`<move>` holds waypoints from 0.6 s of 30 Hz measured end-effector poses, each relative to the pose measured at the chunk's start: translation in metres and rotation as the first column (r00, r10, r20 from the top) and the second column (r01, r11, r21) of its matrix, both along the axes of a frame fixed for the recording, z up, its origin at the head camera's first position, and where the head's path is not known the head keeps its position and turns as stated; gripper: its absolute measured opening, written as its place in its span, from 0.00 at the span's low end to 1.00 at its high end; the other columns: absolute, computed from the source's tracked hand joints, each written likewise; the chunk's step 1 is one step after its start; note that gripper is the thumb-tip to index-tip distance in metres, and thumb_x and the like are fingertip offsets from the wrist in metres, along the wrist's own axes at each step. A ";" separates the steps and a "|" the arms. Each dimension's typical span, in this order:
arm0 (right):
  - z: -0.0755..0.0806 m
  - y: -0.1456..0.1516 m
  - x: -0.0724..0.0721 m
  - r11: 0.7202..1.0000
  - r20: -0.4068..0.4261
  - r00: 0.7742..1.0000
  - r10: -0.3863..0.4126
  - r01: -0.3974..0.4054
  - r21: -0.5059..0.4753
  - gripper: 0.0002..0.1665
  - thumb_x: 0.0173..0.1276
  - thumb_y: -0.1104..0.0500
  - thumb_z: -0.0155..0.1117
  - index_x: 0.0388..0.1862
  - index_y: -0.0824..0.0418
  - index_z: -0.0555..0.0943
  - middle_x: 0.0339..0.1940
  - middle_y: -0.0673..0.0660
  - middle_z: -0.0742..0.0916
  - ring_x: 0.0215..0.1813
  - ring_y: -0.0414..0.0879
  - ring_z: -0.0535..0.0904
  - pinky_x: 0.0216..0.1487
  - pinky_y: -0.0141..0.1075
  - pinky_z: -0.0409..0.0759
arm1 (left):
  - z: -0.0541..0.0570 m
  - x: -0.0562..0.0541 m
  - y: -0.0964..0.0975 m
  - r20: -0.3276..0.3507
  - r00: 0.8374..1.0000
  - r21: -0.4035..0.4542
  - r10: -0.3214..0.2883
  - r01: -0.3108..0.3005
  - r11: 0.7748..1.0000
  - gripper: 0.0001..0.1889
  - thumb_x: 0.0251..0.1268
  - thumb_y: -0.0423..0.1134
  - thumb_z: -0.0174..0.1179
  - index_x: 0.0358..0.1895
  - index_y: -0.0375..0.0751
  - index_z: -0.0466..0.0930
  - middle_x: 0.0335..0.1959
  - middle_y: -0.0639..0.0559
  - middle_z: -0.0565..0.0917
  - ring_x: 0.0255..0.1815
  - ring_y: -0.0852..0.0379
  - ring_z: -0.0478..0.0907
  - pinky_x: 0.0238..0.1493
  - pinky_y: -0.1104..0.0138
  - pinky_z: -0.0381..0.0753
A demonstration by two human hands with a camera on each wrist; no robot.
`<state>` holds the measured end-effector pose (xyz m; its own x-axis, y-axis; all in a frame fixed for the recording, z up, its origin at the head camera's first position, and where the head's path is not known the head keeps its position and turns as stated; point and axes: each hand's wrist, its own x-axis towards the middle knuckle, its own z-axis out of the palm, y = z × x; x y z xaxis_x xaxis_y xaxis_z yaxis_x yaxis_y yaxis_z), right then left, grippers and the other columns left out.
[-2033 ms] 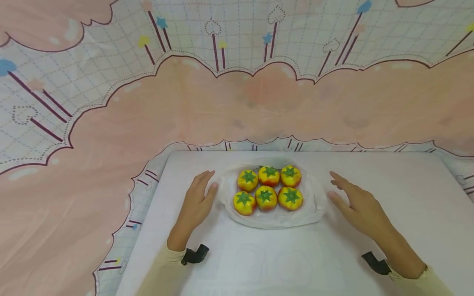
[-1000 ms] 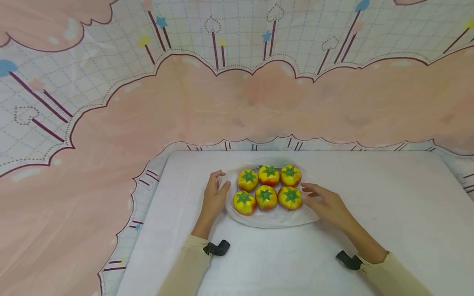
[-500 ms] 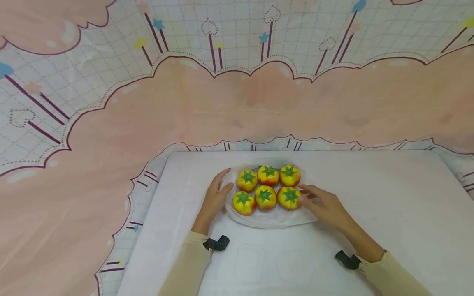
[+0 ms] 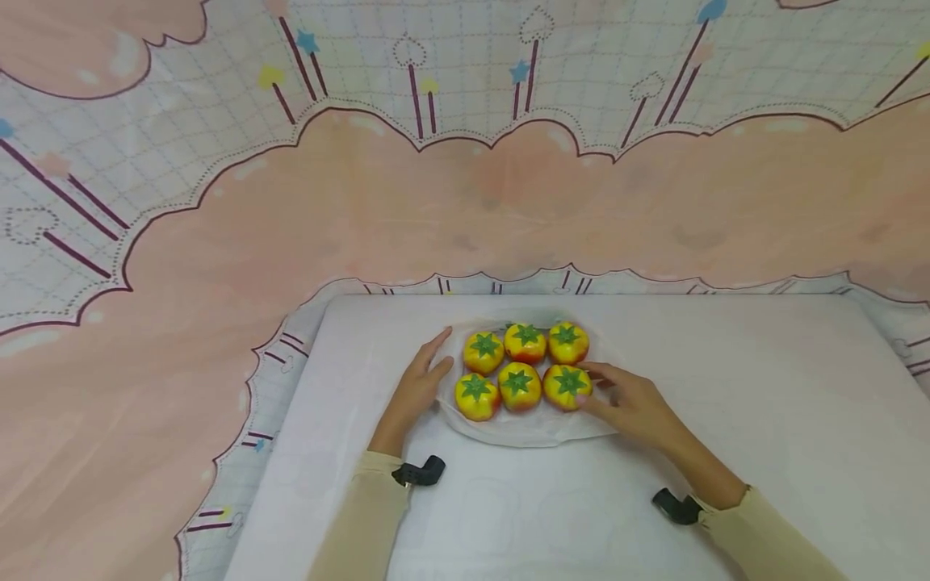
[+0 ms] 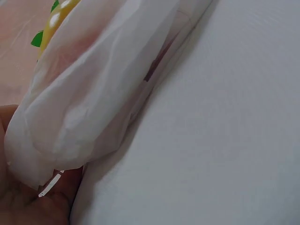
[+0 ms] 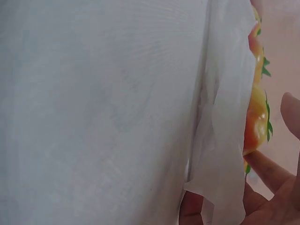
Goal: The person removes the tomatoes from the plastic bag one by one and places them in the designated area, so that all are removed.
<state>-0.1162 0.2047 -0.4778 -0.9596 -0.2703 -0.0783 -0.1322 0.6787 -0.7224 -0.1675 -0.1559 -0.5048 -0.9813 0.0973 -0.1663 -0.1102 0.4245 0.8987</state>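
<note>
Right hand curved around the near-right fruit, left hand at the wrapping's edge

The right hand (image 4: 635,407) arches around the near-right fruit (image 4: 564,393), thumb on the near side, fingers beyond. It has no firm hold: in the right wrist view a finger (image 6: 268,168) seems to touch the fruit's side, while the thumb (image 6: 291,112) is clear of it. Lower fingers are partly hidden behind the white wrapping (image 4: 508,436).

The left hand (image 4: 416,393) rests against the wrapping's left edge, fingers extended and gripping no fruit; the film covers part of it in the left wrist view.

For a clean grasp, the thumb should probably come down opposite the touching finger, low on the fruit's rounded body rather than on its green leaf top. The skin looks glossy, so pressure across the widest part should slip least. The lower fingers are best drawn free of the film, which could otherwise be dragged along. The left hand is well placed to steady that rim; light contact should be enough.

Five other fruits (image 4: 520,391) sit close by, making two rows of three inside the wrapping. Beneath lies the white table (image 4: 538,516), with a patterned cloth (image 4: 450,210) behind.
</note>
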 end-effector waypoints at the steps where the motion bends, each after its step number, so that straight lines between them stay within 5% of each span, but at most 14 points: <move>1: 0.000 0.000 0.000 1.000 -0.001 1.000 -0.001 0.001 0.005 0.36 0.70 0.43 0.69 0.72 0.56 0.75 0.61 0.60 0.85 0.59 0.56 0.80 0.57 0.51 0.84 | -0.001 -0.001 0.000 -0.003 1.000 -0.003 -0.012 0.012 1.000 0.27 0.78 0.52 0.51 0.75 0.79 0.62 0.81 0.62 0.61 0.85 0.51 0.51 0.83 0.42 0.48; 9: -0.004 -0.003 -0.004 0.999 -0.013 1.000 -0.006 0.006 0.038 0.40 0.65 0.40 0.73 0.72 0.55 0.75 0.59 0.58 0.86 0.55 0.51 0.80 0.46 0.36 0.81 | -0.005 -0.002 -0.004 -0.019 0.999 -0.025 -0.047 0.046 0.999 0.28 0.79 0.50 0.51 0.78 0.76 0.59 0.82 0.59 0.60 0.85 0.47 0.50 0.82 0.38 0.47; 18: -0.007 -0.007 -0.005 0.998 -0.018 0.999 -0.038 0.039 0.055 0.43 0.61 0.40 0.76 0.70 0.55 0.75 0.55 0.57 0.86 0.52 0.51 0.79 0.53 0.44 0.84 | -0.006 -0.001 -0.003 -0.039 0.998 0.009 -0.052 0.053 0.999 0.29 0.79 0.49 0.52 0.78 0.73 0.60 0.82 0.57 0.60 0.85 0.47 0.49 0.82 0.39 0.45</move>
<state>-0.1209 0.1975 -0.4844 -0.9704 -0.2292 -0.0762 -0.1172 0.7226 -0.6813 -0.1682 -0.1592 -0.5108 -0.9805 0.1502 -0.1268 -0.0529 0.4196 0.9062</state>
